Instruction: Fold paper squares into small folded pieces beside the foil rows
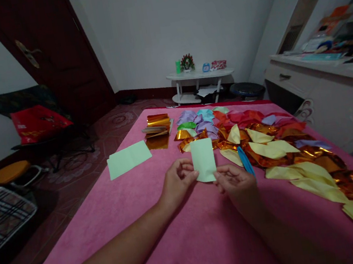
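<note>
Above the pink fabric cloth [189, 255], the left hand [177, 178] and right hand [236, 185] pinch a pale-green rectangular paper piece [203, 159]; gold-and-yellow shaped papers [276, 148], right, seem done; flat light-green oblong sheets [129, 159], left, look unworked.

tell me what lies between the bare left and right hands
A pale green rectangular paper sheet, pinched by the left hand and the right hand near its lower end, in the head view.

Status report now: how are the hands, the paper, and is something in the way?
Left hand and right hand: pinching pale green sheet by its lower side edges. Sheet's middle uncovered. Blue piece close beyond right hand.
</note>
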The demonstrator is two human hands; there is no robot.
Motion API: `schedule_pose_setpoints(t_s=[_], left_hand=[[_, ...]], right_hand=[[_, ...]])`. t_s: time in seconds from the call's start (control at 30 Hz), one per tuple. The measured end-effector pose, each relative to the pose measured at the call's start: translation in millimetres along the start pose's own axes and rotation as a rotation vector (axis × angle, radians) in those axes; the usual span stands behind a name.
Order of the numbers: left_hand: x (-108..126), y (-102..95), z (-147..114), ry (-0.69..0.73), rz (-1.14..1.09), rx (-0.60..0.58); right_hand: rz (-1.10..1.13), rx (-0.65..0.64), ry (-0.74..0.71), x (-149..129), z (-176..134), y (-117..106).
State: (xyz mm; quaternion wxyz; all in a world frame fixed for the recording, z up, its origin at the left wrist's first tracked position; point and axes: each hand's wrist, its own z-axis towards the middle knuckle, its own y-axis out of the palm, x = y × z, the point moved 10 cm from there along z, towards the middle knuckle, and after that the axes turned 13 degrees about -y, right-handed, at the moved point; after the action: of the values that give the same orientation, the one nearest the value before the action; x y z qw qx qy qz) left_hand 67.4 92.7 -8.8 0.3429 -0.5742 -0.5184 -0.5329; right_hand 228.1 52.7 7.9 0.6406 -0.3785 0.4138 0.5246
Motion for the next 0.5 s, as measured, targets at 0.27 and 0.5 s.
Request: schedule_pose_setpoints(t_s=[0.27, 0.5], left_hand=[[12.9, 14.4, -10.5, 0.14, 0.247, -0.03], [14.3, 43.4, -23.6, 0.093, 0.18, -0.302]], right_hand=[[-0.349, -0.049, -0.236, -26.5, -2.6, 4.4], [-0.076, -0.256, -0.09, -9.9, -7.7, 25.8]])
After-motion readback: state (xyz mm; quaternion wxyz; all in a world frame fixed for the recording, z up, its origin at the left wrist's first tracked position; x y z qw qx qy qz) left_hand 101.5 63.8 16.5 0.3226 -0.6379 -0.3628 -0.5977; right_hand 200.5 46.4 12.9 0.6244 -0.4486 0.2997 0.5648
